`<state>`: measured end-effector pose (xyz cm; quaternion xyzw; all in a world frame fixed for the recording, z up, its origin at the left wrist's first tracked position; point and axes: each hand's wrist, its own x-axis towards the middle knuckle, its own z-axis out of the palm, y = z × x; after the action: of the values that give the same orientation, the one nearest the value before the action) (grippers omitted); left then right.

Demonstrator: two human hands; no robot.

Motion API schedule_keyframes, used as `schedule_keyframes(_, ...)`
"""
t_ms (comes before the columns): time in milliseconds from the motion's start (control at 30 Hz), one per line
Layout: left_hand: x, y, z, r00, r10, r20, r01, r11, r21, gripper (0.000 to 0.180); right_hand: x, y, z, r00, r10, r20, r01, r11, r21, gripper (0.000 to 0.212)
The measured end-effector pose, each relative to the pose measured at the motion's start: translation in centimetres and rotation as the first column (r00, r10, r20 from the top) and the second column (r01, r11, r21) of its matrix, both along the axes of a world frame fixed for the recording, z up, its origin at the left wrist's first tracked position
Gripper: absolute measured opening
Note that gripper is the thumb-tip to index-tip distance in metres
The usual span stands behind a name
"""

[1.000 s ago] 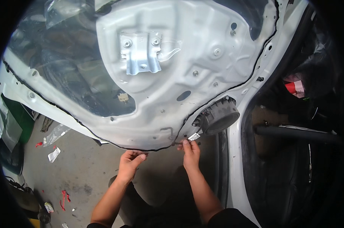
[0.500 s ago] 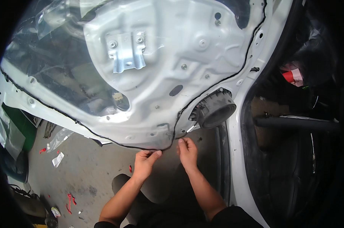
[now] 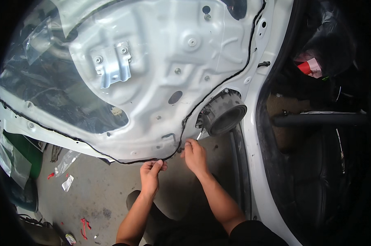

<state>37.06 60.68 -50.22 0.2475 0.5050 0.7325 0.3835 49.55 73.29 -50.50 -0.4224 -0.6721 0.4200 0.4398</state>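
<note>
A white car door inner panel [image 3: 152,102] fills the upper middle, with clear plastic film [image 3: 66,94] over its large opening at left. A black sealing strip [image 3: 218,86] runs along the panel's lower and right borders. My left hand [image 3: 150,176] is closed at the lower edge, thumb and fingers pinched against the strip; what lies between them is hidden. My right hand [image 3: 195,158] is curled closed just right of the strip's lower bend, below a round black speaker [image 3: 226,117]. A small dark bit shows by its fingertips, too little to name.
A silver metal bracket [image 3: 114,65] is fixed to the panel. Red scraps [image 3: 85,227] and a white scrap [image 3: 67,183] litter the grey floor. A green bin [image 3: 32,158] stands at left. Beyond the white body frame [image 3: 257,164] on the right is a dark car interior.
The whole view has shifted, so the door sits further left. My right hand has risen slightly toward the speaker. My left hand keeps its pinch at the lower edge.
</note>
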Motion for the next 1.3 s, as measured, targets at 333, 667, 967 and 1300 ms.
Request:
schedule_keyframes(333,0.2,0.2,0.2,0.998,0.037,-0.05,-0.039,0.999,-0.035,0.013,0.3,-1.2,-0.9,0.878,0.051,-0.476,-0.141,0.978,-0.155,0.013)
schedule_keyframes(667,-1.3,1.5,-0.4,0.986,0.131,-0.102,-0.128,0.991,0.036,0.013,0.8,-1.9,-0.7,0.816,0.146,-0.559,-0.303,0.932,-0.199,0.014)
schedule_keyframes(967,-1.6,1.6,-0.1,0.992,0.021,0.127,-0.03,0.997,0.07,0.011,-0.1,-1.8,-0.4,0.749,0.25,-0.614,-0.327,0.945,-0.014,0.011)
schedule_keyframes(1300,-1.2,0.9,3.8,0.944,-0.084,0.321,0.035,0.987,0.154,0.009,-2.2,-2.2,-1.8,0.987,0.136,-0.088,-0.096,0.928,0.361,0.009)
